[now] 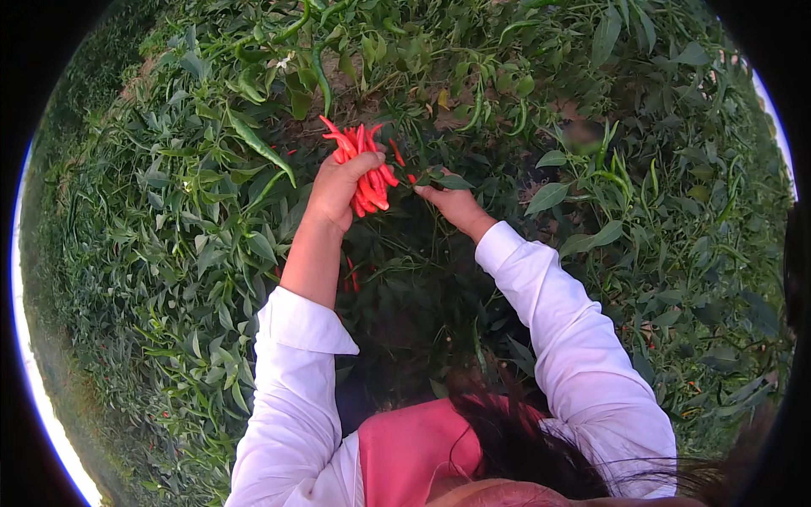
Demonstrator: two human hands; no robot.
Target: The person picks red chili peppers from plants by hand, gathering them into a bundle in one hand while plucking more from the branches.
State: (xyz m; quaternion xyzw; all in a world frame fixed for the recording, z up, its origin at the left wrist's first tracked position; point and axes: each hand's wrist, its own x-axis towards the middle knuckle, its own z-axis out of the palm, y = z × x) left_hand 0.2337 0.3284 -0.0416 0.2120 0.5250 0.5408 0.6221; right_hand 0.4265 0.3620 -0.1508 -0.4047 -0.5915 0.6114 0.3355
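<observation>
A thick bunch of slim red chili peppers [368, 173] is clasped in my left hand [338, 182], thumb across the top and the peppers sticking out both ways. To the right, my right hand [457, 208] reaches in among the leaves with thumb and fingers drawn together. At its thumb tip shows a small red chili pepper [411, 179], and a green leaf [454, 181] covers part of the fingers. Another red chili pepper [396, 152] hangs just right of the bunch. Below my left wrist, more red chili peppers [351, 275] hang in the shade.
Dense chili plants [194, 279] surround both arms. A long green chili pepper [258, 145] hangs left of the bunch, another [321, 78] above it. Several green peppers [621, 173] grow on the right. Bare soil [342, 106] shows between stems beyond my hands.
</observation>
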